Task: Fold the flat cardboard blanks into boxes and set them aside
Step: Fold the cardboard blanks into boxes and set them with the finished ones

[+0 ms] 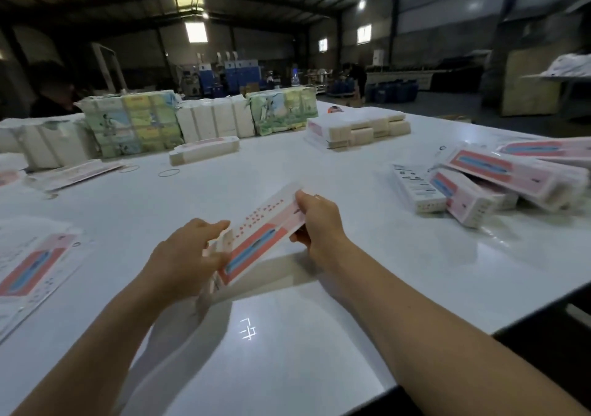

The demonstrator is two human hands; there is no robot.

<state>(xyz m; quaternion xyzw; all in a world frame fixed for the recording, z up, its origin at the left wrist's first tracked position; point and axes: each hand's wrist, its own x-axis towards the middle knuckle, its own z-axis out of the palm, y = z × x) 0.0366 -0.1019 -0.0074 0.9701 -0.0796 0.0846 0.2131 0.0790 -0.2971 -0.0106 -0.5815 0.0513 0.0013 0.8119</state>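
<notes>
A long pink-and-white cardboard box blank with a blue strip printed on it is held just above the white table, slanting from near left to far right. My left hand grips its near end, fingers curled round the edge. My right hand pinches the far end, thumb on top. A pile of folded boxes of the same print lies at the right. A stack of flat blanks sits at the left edge.
Wrapped bundles and white packs line the far side. One folded box and a low stack of blanks lie mid-table. Rubber bands lie loose. The table's right edge cuts diagonally. A person sits far left.
</notes>
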